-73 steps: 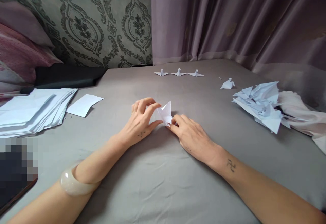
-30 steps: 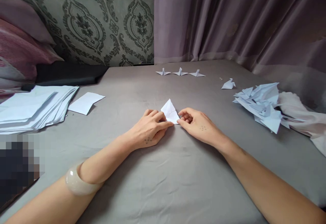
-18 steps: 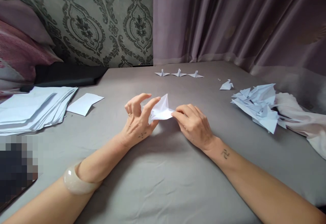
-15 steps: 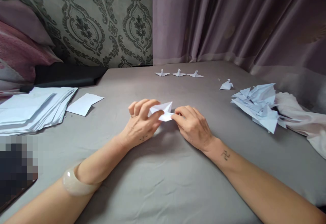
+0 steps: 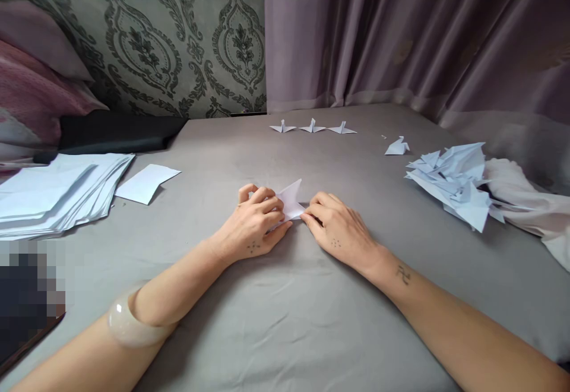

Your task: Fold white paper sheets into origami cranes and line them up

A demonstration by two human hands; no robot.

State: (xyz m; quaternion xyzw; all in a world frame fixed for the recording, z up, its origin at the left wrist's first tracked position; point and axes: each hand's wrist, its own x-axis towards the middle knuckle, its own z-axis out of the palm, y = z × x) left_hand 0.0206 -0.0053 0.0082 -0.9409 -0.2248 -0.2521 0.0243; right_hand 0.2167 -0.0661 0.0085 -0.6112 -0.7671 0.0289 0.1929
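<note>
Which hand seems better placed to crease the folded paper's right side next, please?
Probably the right hand: its fingertips touch the folded paper on that side; the left hand partly covers the other.

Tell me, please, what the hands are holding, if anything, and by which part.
A folded white paper: the right hand pinches its near right tip; the left hand covers its left side.

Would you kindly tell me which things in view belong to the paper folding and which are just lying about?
Likely part of it:
folded paper, held by left hand and right hand
paper stack and loose sheet, on the left
three paper birds and lone paper bird, farther back
paper heap, on the right

Probably just lying about:
pink cloth
black item
pale cloth
</note>
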